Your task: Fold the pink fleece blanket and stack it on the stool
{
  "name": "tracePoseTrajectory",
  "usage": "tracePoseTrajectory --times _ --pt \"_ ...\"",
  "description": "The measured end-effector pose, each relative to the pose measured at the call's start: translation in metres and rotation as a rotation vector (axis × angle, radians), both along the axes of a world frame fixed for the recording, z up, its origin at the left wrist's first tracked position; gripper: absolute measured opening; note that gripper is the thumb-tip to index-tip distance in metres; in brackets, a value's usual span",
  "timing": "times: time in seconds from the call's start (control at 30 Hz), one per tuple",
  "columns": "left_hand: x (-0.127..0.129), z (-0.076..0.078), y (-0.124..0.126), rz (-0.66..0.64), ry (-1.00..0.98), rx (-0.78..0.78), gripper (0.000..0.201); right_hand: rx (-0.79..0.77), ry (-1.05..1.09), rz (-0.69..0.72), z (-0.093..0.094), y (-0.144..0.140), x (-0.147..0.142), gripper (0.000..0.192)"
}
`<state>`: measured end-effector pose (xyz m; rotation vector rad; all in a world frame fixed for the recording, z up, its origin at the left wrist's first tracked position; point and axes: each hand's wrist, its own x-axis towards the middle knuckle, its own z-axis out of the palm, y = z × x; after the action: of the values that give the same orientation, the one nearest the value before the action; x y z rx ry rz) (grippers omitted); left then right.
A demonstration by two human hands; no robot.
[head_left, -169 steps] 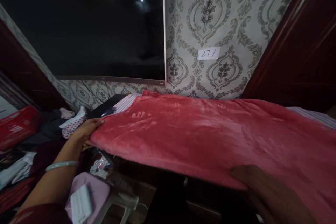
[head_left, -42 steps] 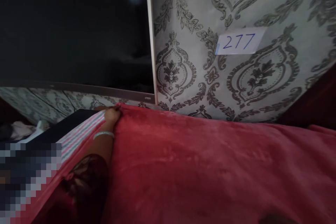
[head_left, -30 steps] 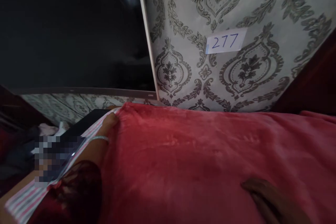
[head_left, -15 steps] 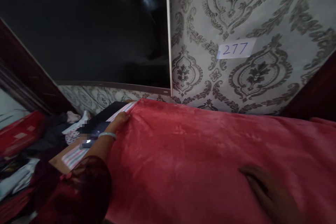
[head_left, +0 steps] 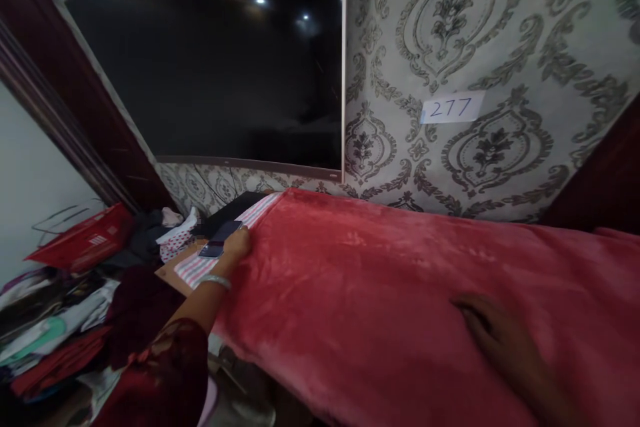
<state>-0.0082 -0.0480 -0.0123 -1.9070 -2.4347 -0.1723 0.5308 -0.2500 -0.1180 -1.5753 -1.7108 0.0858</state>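
Change since the earlier frame: the left hand has slid nearer along the left edge of the red blanket, away from the far corner by the wall; the view has swung left, and more of the clutter on the left shows. The right hand has stayed flat on the cloth.

Item 1. Red blanket: plush, spread flat over a raised surface, filling the near and right of the scene; its far edge meets the wall.

Item 2. Left hand: at the blanket's left edge, fingers on the cloth; whether they pinch the edge or only press it cannot be told. A bangle circles the wrist.

Item 3. Right hand: near right, palm down, fingers spread apart and laid flat on the blanket, gripping nothing.

Item 4. Striped cloth: pink and white, showing just left of the blanket's edge.

Item 5. Phone: dark, lying on the striped cloth, just beside the left hand.

Item 6. Television: large dark screen on the far wall, left.

Item 7. Paper label: marked 277, on the patterned wallpaper, far right.

Item 8. Red box: far left, among heaped clothes.
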Motion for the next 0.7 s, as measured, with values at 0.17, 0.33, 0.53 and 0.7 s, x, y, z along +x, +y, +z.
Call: tracePoseTrajectory --times 0.17,0.33,0.53,0.7 --pt "-0.011 0.007 -0.020 -0.007 -0.076 -0.020 0.031 0.010 -0.004 0.000 0.000 0.001 0.001 0.039" --pt "-0.038 0.009 -0.074 0.011 -0.114 -0.022 0.037 -0.008 -0.027 0.009 -0.003 0.002 0.005 0.042" --pt "-0.048 0.007 -0.136 0.056 -0.079 0.059 0.037 0.019 -0.026 0.015 -0.009 0.006 0.010 0.041" --pt "-0.042 0.010 -0.165 0.028 -0.051 0.132 0.040 0.051 0.002 0.019 -0.011 0.010 0.007 0.038"
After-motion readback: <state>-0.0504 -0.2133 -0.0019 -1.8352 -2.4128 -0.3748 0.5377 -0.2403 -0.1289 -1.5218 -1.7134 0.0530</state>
